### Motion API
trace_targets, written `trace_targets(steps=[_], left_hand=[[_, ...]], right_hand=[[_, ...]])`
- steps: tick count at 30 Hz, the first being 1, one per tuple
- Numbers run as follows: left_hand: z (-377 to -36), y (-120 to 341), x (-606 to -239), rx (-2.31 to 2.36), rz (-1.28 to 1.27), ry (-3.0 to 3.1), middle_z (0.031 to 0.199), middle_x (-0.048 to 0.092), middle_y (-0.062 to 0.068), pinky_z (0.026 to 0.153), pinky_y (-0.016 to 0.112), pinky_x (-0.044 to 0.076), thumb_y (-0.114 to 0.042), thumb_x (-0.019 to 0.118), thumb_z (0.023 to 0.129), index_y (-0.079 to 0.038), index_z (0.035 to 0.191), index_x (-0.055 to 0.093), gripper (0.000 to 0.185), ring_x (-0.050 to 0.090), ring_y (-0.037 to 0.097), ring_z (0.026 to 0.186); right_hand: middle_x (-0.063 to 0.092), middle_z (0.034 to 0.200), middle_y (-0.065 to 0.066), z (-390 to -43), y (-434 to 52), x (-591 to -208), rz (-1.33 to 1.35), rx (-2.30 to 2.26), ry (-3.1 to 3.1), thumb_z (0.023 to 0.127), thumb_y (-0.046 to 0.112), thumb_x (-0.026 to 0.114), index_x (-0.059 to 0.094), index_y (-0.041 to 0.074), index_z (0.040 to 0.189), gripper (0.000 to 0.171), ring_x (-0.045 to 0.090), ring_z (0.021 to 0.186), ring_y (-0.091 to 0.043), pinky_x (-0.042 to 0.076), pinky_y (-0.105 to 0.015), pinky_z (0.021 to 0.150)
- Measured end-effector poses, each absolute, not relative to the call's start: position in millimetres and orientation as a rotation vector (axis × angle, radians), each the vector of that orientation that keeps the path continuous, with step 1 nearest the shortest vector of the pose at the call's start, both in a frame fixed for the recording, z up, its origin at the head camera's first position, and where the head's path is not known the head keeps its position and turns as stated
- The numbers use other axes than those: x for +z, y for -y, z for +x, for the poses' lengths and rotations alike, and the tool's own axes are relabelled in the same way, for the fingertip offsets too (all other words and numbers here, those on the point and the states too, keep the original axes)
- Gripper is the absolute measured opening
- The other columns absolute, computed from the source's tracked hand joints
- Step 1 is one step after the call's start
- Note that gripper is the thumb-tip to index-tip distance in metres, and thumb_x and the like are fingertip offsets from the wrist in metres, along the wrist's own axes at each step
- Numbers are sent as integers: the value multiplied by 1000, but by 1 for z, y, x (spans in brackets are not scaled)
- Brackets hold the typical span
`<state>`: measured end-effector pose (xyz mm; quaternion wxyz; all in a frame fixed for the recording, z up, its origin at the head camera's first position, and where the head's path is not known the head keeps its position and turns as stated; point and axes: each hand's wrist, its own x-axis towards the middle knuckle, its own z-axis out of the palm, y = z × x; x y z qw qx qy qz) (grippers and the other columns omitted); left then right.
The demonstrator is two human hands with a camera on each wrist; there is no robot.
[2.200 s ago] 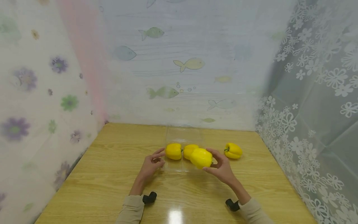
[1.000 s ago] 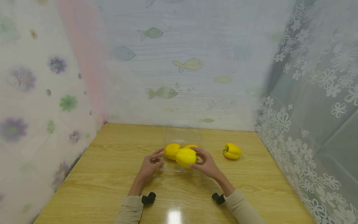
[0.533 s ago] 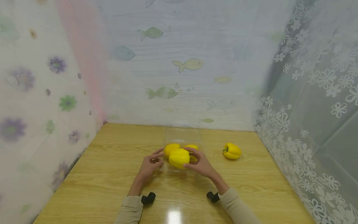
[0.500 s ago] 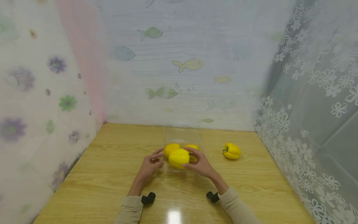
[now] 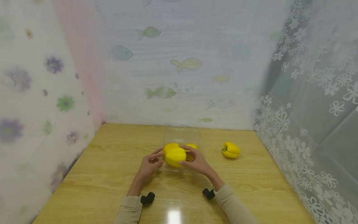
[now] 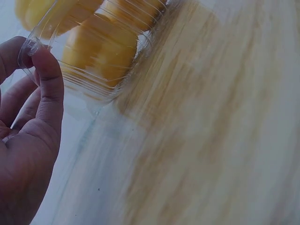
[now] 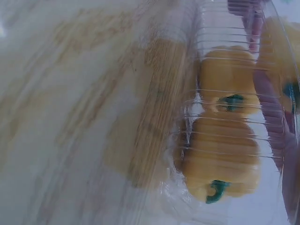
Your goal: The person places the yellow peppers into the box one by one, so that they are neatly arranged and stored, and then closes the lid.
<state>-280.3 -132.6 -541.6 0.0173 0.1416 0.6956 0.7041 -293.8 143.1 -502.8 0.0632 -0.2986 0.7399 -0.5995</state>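
1. The right hand [image 5: 197, 162] has its grip curved wide round 1 yellow pepper [image 5: 175, 157], with the thumb at the near side and fingers at the far side.
2. That pepper is over the near part of a clear container [image 5: 181, 133]; whether it touches the peppers below, I cannot tell.
3. It looks plump, glossy and lobed, bright yellow with a pale shine on top; its stem end is turned toward the palm and hidden in the head view.
4. The left hand [image 5: 148, 166] has a narrow grip, pinching the container's rim between thumb and finger, as the left wrist view shows.
5. Inside lie 2 more peppers: the left pepper [image 5: 170, 147] is largely covered by the held pepper, the right pepper [image 5: 191, 146] partly by the right hand.
6. In the right wrist view, the ribbed wall blurs both, though their green stems show; the right hand behind is dim and cut off.
7. A loose pepper [image 5: 231, 150] lies on its side on the tabletop [image 5: 112, 180], well apart to the right.
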Motion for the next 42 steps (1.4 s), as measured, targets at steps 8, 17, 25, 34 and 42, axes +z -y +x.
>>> trace_targets(steps=[8,17,25,34,42], left_hand=[[-280,133,-542,2161,417,-2191,159,43,9,76,18,51,-4,68,96,3,132,65,36,57,15,90],[-280,132,-537,2139,400,-2215,159,44,7,83,20,53,-4,68,97,2,133,65,37,60,20,101],[-281,133,-539,2129,411,-2217,159,44,10,81,20,54,-3,68,96,4,132,65,37,64,16,104],[-280,134,-540,2135,462,-2210,160,40,16,82,19,54,-5,67,98,8,132,63,37,65,14,104],[-280,134,-539,2142,423,-2198,160,42,10,85,20,54,-4,65,98,4,130,66,33,60,33,125]], right_hand=[[44,157,-14,-296,-139,-504,-898,-1740,-2269,92,9,75,50,8,149,62,51,135,-41,52,-50,101],[45,156,-15,-297,-139,-506,-904,-1669,-2278,93,13,76,49,8,151,64,50,136,-37,50,-49,103],[44,157,-15,-296,-139,-507,-907,-1659,-2262,94,18,76,48,9,152,65,52,136,-35,51,-43,103],[45,157,-15,-296,-139,-508,-886,-1625,-2295,96,20,72,51,10,150,59,51,136,-35,49,-45,105],[45,156,-16,-294,-138,-506,-885,-1571,-2282,96,14,72,50,8,150,59,48,139,-36,47,-51,107]])
